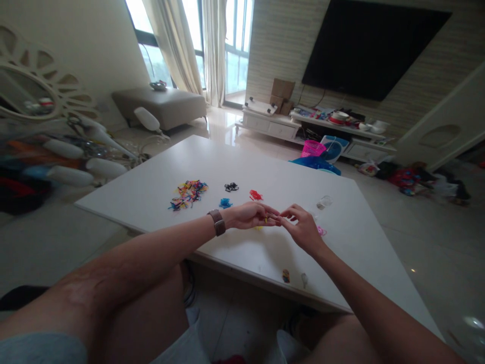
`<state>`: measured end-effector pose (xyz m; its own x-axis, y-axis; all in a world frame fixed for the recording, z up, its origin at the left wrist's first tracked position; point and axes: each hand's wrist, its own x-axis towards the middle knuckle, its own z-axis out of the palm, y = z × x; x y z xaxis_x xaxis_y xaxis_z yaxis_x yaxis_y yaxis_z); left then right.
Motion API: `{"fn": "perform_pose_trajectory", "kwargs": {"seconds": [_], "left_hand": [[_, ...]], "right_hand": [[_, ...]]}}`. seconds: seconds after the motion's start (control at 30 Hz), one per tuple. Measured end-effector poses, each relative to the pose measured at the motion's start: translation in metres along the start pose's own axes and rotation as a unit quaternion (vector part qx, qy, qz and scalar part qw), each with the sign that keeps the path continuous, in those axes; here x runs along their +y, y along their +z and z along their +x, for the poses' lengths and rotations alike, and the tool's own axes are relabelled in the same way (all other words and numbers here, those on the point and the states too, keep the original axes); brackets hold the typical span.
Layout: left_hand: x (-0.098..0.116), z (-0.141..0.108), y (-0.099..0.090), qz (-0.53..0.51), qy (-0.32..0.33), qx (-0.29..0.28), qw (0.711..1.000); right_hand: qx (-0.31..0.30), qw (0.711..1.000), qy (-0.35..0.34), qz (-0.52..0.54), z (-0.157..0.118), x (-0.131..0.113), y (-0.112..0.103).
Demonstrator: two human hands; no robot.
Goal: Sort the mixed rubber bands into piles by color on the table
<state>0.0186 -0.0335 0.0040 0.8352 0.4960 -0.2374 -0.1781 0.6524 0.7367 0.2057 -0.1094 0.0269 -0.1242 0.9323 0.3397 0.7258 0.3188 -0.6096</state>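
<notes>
Any print on the blue-and-white box (335,146) is too small to be read. Beside it, a pink basket (313,148) is seen, its contents hidden. Above the white surface (242,253), a small yellow piece (265,220) is held among the curled fingers of the left hand (250,215). Its fingertips are met by those of the right hand (305,230); whether anything is pinched there cannot be told. A multicoloured heap (189,193) is spread leftward; a television (371,48) is wall-mounted.
</notes>
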Motion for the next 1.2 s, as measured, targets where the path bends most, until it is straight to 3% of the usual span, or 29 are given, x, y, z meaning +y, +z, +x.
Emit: {"fn": "perform_pose_trajectory", "kwargs": {"seconds": [0.23,0.43,0.57,0.67,0.77,0.83,0.93,1.1,1.2], "left_hand": [[0.003,-0.01,-0.004,0.113,0.013,0.014,0.993],[-0.004,-0.014,-0.005,0.25,0.048,0.043,0.966],[0.016,-0.023,-0.016,0.319,0.026,0.059,0.946],[0.04,-0.036,-0.04,0.413,0.009,0.105,0.905],[0.058,-0.051,-0.068,0.527,-0.021,0.167,0.833],[0.064,-0.059,-0.082,0.573,-0.073,0.161,0.8],[0.065,-0.068,-0.091,0.602,-0.122,0.146,0.776],[0.065,-0.078,-0.088,0.597,-0.108,0.161,0.779],[0.063,-0.08,-0.084,0.539,-0.074,0.159,0.824]], "right_hand": [[-0.012,1.0,-0.005,0.013,-0.001,-0.002,0.002],[-0.065,0.997,-0.014,0.032,0.0,-0.005,0.008],[-0.066,0.997,-0.014,0.03,0.001,-0.006,0.01],[-0.069,0.997,-0.015,0.026,0.0,-0.005,0.01],[-0.082,0.996,-0.018,0.025,-0.002,-0.004,0.009],[-0.09,0.995,-0.019,0.025,-0.003,-0.003,0.009],[-0.095,0.995,-0.021,0.022,-0.002,-0.002,0.01],[-0.104,0.994,-0.031,0.014,0.0,-0.001,0.014],[-0.111,0.993,-0.035,0.012,-0.001,0.001,0.016]]}}
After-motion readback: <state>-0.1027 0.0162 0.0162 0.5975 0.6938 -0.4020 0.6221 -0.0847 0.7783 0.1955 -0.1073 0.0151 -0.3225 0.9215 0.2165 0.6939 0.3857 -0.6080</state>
